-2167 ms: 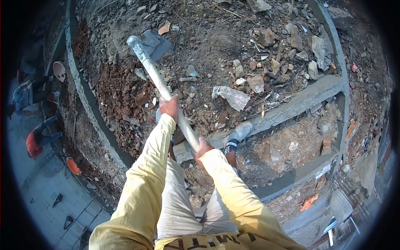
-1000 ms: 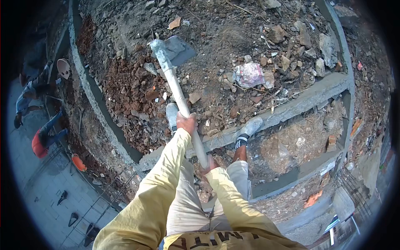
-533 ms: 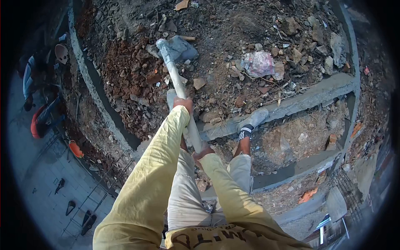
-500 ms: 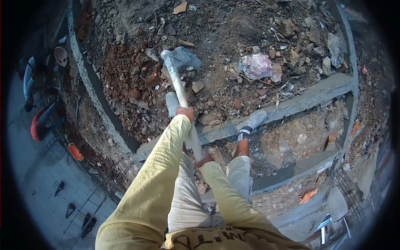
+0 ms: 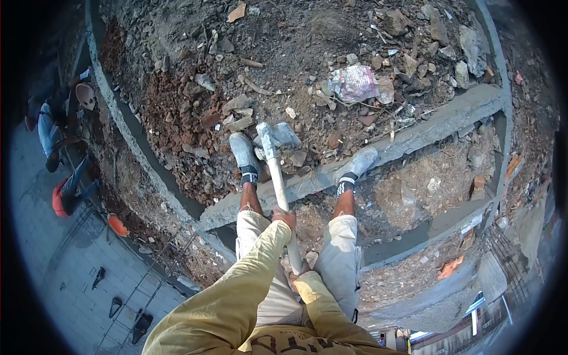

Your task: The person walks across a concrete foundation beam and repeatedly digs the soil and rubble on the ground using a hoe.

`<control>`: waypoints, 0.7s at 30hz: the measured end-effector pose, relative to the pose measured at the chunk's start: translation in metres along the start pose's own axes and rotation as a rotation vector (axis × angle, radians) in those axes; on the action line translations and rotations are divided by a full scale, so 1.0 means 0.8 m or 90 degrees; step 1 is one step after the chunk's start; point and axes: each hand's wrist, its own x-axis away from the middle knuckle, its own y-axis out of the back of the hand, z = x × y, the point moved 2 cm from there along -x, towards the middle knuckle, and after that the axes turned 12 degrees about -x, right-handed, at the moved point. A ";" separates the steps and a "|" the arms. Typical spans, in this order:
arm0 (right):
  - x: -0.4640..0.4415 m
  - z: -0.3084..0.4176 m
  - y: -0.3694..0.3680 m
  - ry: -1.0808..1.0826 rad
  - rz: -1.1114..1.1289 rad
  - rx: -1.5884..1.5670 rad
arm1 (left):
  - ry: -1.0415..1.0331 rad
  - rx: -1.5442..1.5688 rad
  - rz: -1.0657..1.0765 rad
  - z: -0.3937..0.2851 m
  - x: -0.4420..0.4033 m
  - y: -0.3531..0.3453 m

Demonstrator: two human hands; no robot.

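A hoe with a pale wooden handle runs from between my feet back toward my body. Its grey, dirt-covered blade rests low at the soil, close beside my left shoe. My left hand is wrapped round the middle of the handle. Near the handle's end, my right hand is closed round it as well. Reddish loose soil and stones lie ahead and to the left of the blade. Both of my shoes stand at a concrete beam.
Concrete beams frame the rubble on several sides. A crumpled printed sack lies ahead on the right among stones. Bent people are at the left, near an orange basin. Steel bars run along the lower left.
The hoe blade has come back toward me, from the soil ahead to beside my left shoe. Both hands have moved closer to my body with the handle.
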 end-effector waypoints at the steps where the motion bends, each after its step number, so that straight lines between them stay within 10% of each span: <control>1: -0.003 -0.001 0.001 0.004 -0.001 -0.002 | -0.031 0.016 -0.047 -0.008 0.004 0.005; 13: -0.123 0.237 0.130 0.213 0.002 0.008 | -0.174 0.230 -0.246 -0.241 -0.028 0.226; 16: -0.109 0.162 0.114 0.101 0.011 -0.098 | -0.024 -0.032 -0.106 -0.254 -0.025 0.148; 21: -0.023 0.054 0.091 -0.007 -0.035 -0.096 | -0.133 -0.042 -0.018 -0.200 0.053 0.071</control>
